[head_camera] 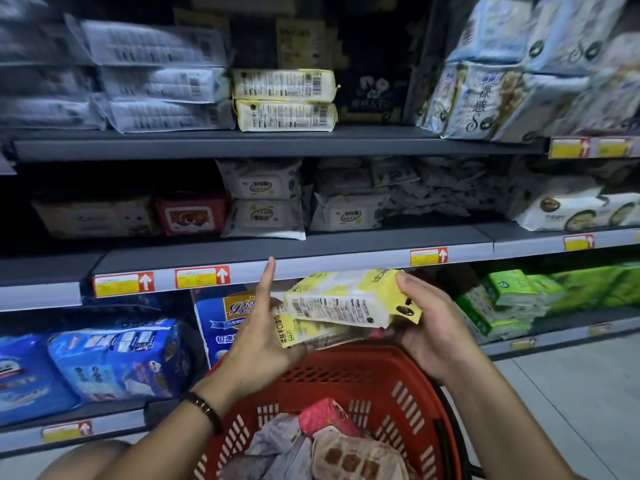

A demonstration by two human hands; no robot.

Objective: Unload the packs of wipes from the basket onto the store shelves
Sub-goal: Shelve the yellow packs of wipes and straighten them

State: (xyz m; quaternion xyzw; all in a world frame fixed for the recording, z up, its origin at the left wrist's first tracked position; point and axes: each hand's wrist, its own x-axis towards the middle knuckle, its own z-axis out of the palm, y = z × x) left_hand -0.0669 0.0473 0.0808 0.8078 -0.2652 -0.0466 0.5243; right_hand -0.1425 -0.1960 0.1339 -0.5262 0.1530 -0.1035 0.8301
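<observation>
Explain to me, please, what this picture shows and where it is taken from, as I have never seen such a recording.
There is no machine here: a person stocks a shop by hand. The single picture comes from a camera worn on the head, looking forward and down, so both arms reach in from below. The right hand grips two yellow-and-white packs of wipes. The left hand steadies their other end, with one digit pointing straight up. Below them stands a red basket with more packs inside. Ahead are grey shelves full of wipes and tissue. Two similar yellow packs lie stacked on the upper shelf.
</observation>
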